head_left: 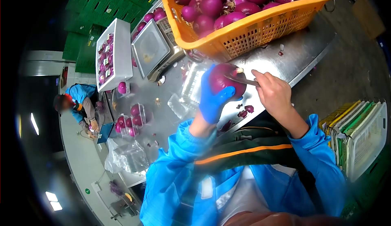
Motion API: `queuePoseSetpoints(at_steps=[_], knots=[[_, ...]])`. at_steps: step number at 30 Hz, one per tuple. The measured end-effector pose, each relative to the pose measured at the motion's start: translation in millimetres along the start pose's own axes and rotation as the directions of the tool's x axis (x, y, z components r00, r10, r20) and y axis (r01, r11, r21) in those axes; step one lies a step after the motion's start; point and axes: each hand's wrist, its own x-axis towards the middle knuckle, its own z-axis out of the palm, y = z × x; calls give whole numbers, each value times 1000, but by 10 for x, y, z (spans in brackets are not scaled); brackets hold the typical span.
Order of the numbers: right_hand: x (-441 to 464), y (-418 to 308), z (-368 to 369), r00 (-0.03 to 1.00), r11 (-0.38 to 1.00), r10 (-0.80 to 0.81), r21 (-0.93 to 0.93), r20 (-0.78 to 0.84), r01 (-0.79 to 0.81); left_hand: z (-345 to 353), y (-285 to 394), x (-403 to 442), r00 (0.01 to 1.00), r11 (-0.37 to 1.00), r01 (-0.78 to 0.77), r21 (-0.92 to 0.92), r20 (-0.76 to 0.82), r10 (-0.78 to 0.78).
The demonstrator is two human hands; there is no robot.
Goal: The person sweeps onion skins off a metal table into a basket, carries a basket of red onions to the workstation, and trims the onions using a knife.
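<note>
A large red onion (pixel 221 78) rests in my left hand (pixel 214 100), which wears a blue glove and is closed around its near side. My bare right hand (pixel 273 91) grips a knife (pixel 244 80); its handle is hidden in my fingers. The blade touches the onion close to its pale cut end (pixel 238 70). Below the onion, bits of dark red skin (pixel 245 111) lie on the steel table (pixel 303 59).
Behind my hands stands an orange crate (pixel 260 28) full of red onions. Left of it are a weighing scale (pixel 150 49), a white foam box (pixel 122 55) of packed onions, clear trays (pixel 131 121) and plastic bags (pixel 129 157). Another person (pixel 81 100) works at the far left.
</note>
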Motion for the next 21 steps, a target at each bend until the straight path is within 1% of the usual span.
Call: queuePoseSetpoints(at_steps=[2, 4, 5, 7, 8, 9, 10, 11, 12, 13, 14, 15, 16, 17, 19, 20, 21], knots=[[-139, 9, 16, 995, 997, 70, 40, 65, -73, 44, -93, -49, 998, 1000, 0, -20, -69, -1], [-292, 65, 127, 985, 990, 125, 53, 121, -132, -28, -192, -41, 996, 999, -32, 20, -79, 34], [-342, 88, 144, 981, 986, 136, 76, 139, -147, -135, -273, -23, 996, 996, -63, 69, -55, 66], [-444, 151, 191, 971, 976, 156, 124, 180, -179, -205, -292, -1, 986, 979, -142, 145, -70, 154], [-458, 181, 220, 956, 920, 192, 298, 220, -254, -211, -288, 2, 972, 967, -188, 174, -108, 209], [-422, 174, 213, 939, 828, 229, 456, 259, -327, -202, -283, 2, 955, 952, -231, 203, -143, 262], [-379, 110, 164, 882, 592, 289, 655, 371, -470, -135, -264, -34, 949, 946, -221, 239, -170, 264], [-352, 67, 164, 820, 315, 274, 758, 503, -571, -96, -284, -62, 952, 936, -207, 286, -162, 260], [-324, 25, 165, 739, 13, 253, 762, 624, -648, -59, -305, -75, 954, 923, -196, 332, -151, 257], [-312, 64, 239, 711, 18, 271, 735, 649, -678, -24, -301, -65, 957, 907, -188, 377, -135, 255], [-300, 104, 314, 681, 22, 288, 706, 673, -708, -23, -237, -31, 993, 966, -100, 240, -33, 112], [-221, 92, 285, 657, 81, 325, 672, 680, -736, -21, -171, 3, 997, 992, 26, 126, 70, -35], [-147, 76, 222, 699, 215, 326, 671, 636, -710, -39, -198, -11, 986, 989, 147, 5, 83, -147], [-129, 98, 226, 771, 364, 332, 680, 544, -636, -49, -217, -24, 962, 958, 263, -113, 107, -251], [-28, 83, 204, 895, 633, 283, 634, 344, -444, -20, -168, 2, 974, 971, 217, -100, 89, -208], [-17, 39, 104, 939, 805, 291, 484, 181, -343, -50, -209, 20, 981, 978, 187, -93, 68, -181], [-24, 16, 33, 962, 879, 234, 391, 143, -272, -65, -238, 35, 987, 983, 159, -88, 48, -155]])
